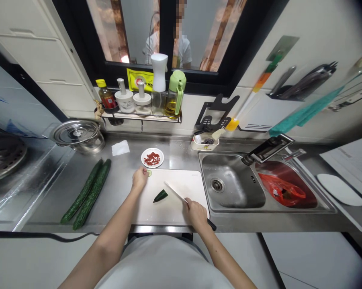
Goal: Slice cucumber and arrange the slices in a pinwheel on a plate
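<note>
My left hand point(139, 179) is closed at the upper left corner of the white cutting board point(177, 214). Its fingertips pinch the edge of a thin, pale green cucumber slice point(150, 173). A short, dark green cucumber end piece point(160, 196) lies on the board between my hands. My right hand point(196, 213) is wrapped round the black handle of a kitchen knife point(176, 191), whose blade points up and left over the board, apart from the end piece. Just beyond the board stands a small white plate point(143, 157) with red pieces on it.
Two long cucumbers point(92, 192) lie on the steel counter at left, before a lidded pot point(78, 136). A double sink point(232, 200) adjoins the board, with a red bag point(285, 190) in its right basin. Bottles and jars line a wall rack point(141, 116). A paper towel point(120, 147) lies nearby.
</note>
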Tool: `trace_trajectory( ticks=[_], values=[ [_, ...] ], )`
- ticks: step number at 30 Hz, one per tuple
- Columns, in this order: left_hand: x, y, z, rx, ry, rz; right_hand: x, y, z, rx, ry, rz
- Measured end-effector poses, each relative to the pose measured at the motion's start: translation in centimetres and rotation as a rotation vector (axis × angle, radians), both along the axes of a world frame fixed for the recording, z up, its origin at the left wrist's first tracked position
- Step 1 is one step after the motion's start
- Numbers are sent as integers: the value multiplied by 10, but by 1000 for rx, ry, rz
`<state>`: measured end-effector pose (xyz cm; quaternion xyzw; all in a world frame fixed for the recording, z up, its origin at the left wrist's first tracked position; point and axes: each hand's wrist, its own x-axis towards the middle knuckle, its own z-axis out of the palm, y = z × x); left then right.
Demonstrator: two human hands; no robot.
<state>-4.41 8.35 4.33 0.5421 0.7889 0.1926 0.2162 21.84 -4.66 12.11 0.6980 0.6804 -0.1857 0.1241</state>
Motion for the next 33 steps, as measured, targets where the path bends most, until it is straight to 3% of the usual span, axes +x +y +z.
trace_trajectory(
  ticks=[7, 14, 25, 33],
  values=[
    [5, -1, 1, 11, 8, -15, -1, 2, 1, -18, 6, 0],
    [6, -8, -5, 133, 34, -44, -1, 2, 2, -26, 6, -1],
    [6, -21, -13, 271, 57, -230, -1, 3, 2, -40, 14, -23],
    [8, -20, -3, 241, 4, -122, -3, 5, 1, -19, 9, -9]
  ],
)
